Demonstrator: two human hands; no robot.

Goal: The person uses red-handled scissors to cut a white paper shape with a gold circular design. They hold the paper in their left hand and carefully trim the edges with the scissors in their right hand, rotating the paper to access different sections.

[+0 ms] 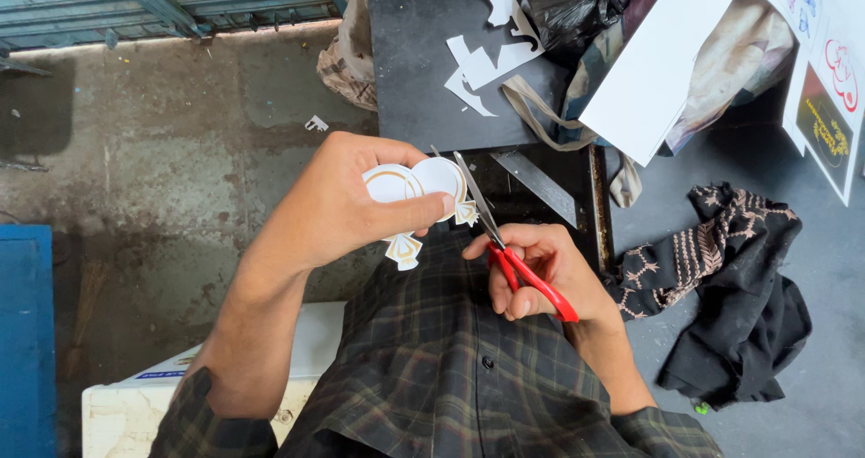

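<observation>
My left hand point(347, 206) was clamped on a white paper cut-out point(416, 197) with gold-brown rings and small ribbon-like shapes printed on it. My thumb pressed across its front and my fingers were folded behind it, so the sheet stood up in front of my chest, over the edge of the dark table point(423, 71).

My right hand point(541, 273) was closed around the red handles of the scissors point(509, 246), fingers through the loops. The 2 blades pointed up and away from me, and the tips lay right against the right edge of the cut-out. The blades looked nearly closed, but I could not tell whether paper sat between them. The 2 hands were close together, joined only through the paper and the blades.

On the table beyond lay a few white paper scraps point(491, 48), and 1 more small scrap lay on the concrete floor point(180, 143) to the left. A black plastic bag point(577, 3) sat at the table's far edge, beside a white board point(662, 71) leaning at an angle. A black patterned cloth point(739, 287) lay crumpled on the floor to my right. I wore a dark checked shirt point(432, 368), and a white box point(122, 413) stood low at my left.
</observation>
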